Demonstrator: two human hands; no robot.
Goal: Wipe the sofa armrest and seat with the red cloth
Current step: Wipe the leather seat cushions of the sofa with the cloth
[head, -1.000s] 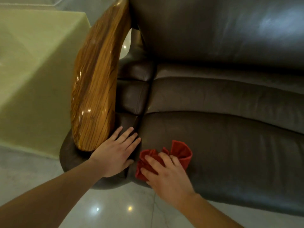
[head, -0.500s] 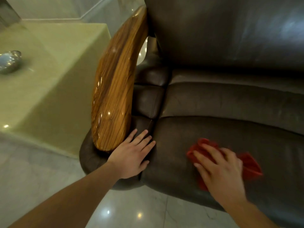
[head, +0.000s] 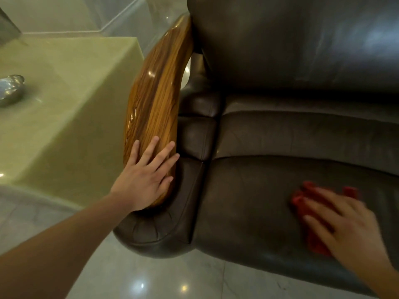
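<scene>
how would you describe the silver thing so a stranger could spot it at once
Start at the dark leather sofa; left of its wooden armrest stands a pale green block table. On its top, at the picture's left edge, sits a small rounded object, the only shiny silver thing there.

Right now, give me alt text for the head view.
The right hand presses a red cloth flat on the dark leather sofa seat; the left hand rests open on the glossy wooden armrest. A pale green table stands beside it.
</scene>
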